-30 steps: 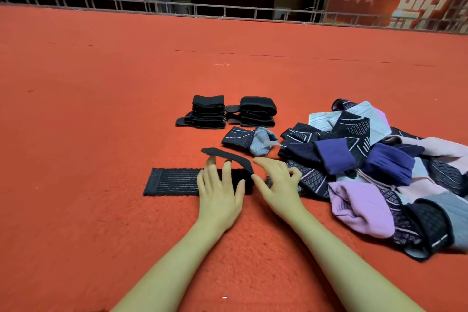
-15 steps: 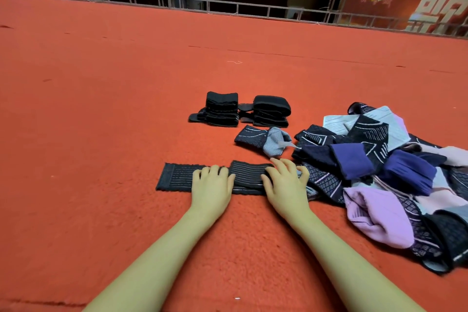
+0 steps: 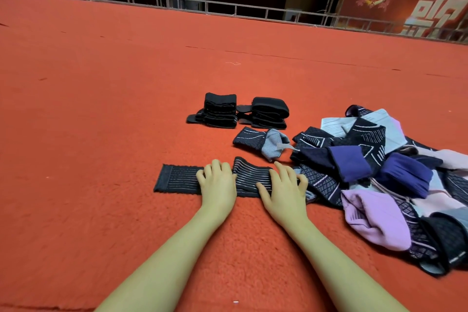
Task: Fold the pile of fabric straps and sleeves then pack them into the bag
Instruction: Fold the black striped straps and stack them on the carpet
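Covering the whole floor: red carpet. Heaped at the right: pile of purple, pink and dark sleeves. Stacked farther back, side by side: two bundles of folded black straps. Lying flat near the pile's left edge: dark striped strap. Pressing down on it, fingers spread: left hand mid-strap, right hand at its right end.

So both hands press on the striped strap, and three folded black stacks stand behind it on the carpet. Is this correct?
Not quite. The head view shows two folded black stacks, not three. The rest holds: left hand and right hand both press on the striped strap on the carpet.
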`<state>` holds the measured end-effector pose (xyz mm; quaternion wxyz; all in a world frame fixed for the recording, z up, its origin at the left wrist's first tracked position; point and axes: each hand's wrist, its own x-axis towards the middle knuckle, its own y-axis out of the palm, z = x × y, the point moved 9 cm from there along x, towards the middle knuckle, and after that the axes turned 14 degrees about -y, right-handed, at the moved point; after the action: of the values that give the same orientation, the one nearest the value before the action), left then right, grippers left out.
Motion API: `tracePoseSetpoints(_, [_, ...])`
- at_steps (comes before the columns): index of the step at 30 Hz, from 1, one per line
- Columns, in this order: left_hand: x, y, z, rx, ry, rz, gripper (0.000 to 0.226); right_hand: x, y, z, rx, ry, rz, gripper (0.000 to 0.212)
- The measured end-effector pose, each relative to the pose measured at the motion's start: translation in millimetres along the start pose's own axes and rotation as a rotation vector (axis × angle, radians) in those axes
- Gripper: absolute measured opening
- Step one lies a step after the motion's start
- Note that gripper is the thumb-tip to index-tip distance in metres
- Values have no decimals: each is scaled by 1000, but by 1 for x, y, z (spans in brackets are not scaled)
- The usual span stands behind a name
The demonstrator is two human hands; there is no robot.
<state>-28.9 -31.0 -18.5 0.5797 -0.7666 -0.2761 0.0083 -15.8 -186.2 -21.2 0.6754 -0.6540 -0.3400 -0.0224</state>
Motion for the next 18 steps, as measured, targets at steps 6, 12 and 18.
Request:
tracePoseSetpoints(6, [0, -34, 2, -102, 135, -230, 27, 0, 0, 5, 42, -21, 68, 61])
tracePoseSetpoints(12, [9, -48, 35, -17, 151, -301, 34, 11, -6, 27, 126, -79, 33, 54])
tracePoseSetpoints(18, [15, -58, 94, 54, 15, -329, 33, 18, 4, 57, 193, -98, 41, 49])
